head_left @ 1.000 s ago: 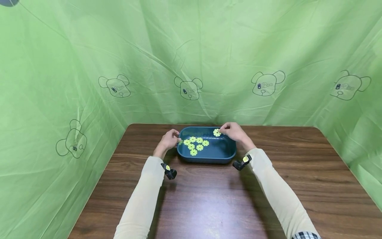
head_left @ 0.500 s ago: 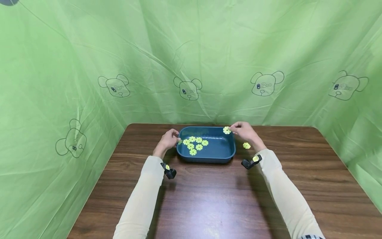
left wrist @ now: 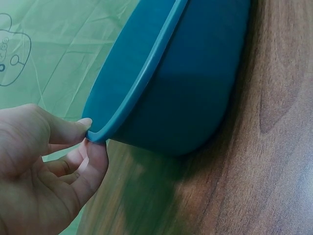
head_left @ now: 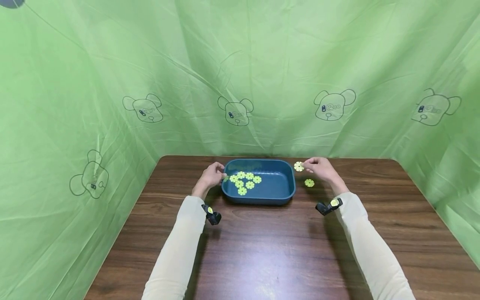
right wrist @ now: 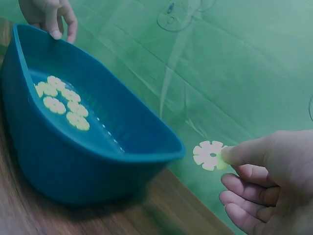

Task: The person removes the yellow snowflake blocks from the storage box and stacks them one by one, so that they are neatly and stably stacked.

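Observation:
At the back of the table stands a blue plastic basin (head_left: 273,183) holding several yellow flower-shaped discs (head_left: 240,183) toward its left side. My left hand (head_left: 213,175) pinches the basin's left rim between thumb and fingers, as the left wrist view shows closely. To the right of the basin, my right hand (head_left: 321,168) pinches the edge of one yellow flower-shaped disc (right wrist: 209,155) between thumb and forefinger, held above the table. Another flower-shaped disc (head_left: 309,183) lies on the table just below that hand, apart from the basin.
The brown wooden table (head_left: 255,250) reaches a green cloth curtain (head_left: 277,83) with bear-face drawings, which hangs behind and at both sides. The basin sits near the table's far edge.
My right hand has moved right, carrying the disc from over the basin past its right rim. The disc on the table has come into view. The left hand stays on the rim.

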Action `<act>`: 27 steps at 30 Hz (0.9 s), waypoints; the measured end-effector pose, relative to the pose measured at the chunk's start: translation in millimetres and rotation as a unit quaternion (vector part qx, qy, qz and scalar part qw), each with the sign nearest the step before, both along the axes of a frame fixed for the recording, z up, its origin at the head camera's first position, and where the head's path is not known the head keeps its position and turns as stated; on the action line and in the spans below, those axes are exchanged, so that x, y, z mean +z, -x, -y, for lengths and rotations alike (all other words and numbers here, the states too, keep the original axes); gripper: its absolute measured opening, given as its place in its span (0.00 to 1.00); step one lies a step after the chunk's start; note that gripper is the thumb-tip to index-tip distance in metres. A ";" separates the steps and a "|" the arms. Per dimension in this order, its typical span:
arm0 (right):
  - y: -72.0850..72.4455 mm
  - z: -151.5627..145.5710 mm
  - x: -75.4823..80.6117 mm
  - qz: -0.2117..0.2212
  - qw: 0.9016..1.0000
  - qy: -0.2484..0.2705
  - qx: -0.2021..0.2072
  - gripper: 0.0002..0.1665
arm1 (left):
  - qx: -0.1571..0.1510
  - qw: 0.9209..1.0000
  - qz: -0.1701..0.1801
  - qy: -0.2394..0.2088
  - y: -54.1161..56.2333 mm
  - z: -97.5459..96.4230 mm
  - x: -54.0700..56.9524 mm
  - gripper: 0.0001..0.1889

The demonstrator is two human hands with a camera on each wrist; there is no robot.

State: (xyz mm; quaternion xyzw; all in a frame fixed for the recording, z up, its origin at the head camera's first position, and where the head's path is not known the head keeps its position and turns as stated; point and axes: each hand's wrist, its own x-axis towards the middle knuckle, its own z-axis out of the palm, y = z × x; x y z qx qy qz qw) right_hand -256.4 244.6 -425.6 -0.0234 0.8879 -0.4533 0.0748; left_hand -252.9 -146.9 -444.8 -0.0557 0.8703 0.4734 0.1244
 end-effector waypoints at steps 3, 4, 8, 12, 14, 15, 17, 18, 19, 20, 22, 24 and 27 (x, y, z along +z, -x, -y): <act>-0.1 -10.0 -5.4 0.006 1.000 -0.004 -0.006 0.25 | -0.001 1.000 0.000 -0.001 -1.1 -0.5 0.0 0.15; 0.6 -13.3 -8.2 0.007 1.000 -0.005 -0.007 0.26 | 0.000 1.000 0.000 -0.002 -1.2 -0.4 -0.1 0.15; 2.4 -23.1 -20.4 0.009 1.000 -0.004 -0.012 0.26 | 0.000 1.000 0.001 -0.002 -1.6 -0.6 0.2 0.15; -0.6 -28.3 -30.9 0.025 0.999 -0.004 -0.025 0.24 | 0.000 1.000 0.000 -0.001 -2.0 -0.1 -0.1 0.15; -2.4 -31.4 -35.7 0.038 0.999 -0.005 -0.031 0.24 | 0.000 1.000 0.001 -0.002 -1.8 0.0 0.1 0.15; -3.2 -33.0 -37.8 0.046 0.998 -0.007 -0.033 0.24 | 0.000 1.000 0.002 -0.003 -1.8 0.1 0.2 0.15; -4.0 -35.6 -42.2 0.055 0.998 -0.014 -0.038 0.23 | 0.001 1.000 0.003 -0.005 -1.8 0.3 -0.1 0.15; -4.2 -36.8 -44.0 0.056 0.998 -0.019 -0.037 0.22 | 0.002 1.000 0.004 -0.006 -1.9 0.3 -0.1 0.15; -3.8 -38.0 -46.0 0.057 0.997 -0.022 -0.037 0.22 | 0.002 1.000 0.005 -0.008 -1.9 0.4 -0.2 0.15; -3.6 -38.7 -47.5 0.058 0.997 -0.026 -0.036 0.22 | 0.002 1.000 0.005 -0.009 -2.0 0.4 -0.2 0.15; -2.4 -39.5 -50.1 0.056 0.997 -0.037 -0.035 0.21 | 0.003 1.000 0.005 -0.011 -2.2 0.4 -0.2 0.15; -1.4 -39.3 -51.4 0.058 0.997 -0.049 -0.031 0.20 | 0.001 1.000 0.003 -0.010 -2.4 0.3 -0.1 0.15; -0.4 -37.8 -51.9 0.061 0.995 -0.073 -0.036 0.17 | -0.002 1.000 0.001 -0.010 -2.7 0.3 0.3 0.15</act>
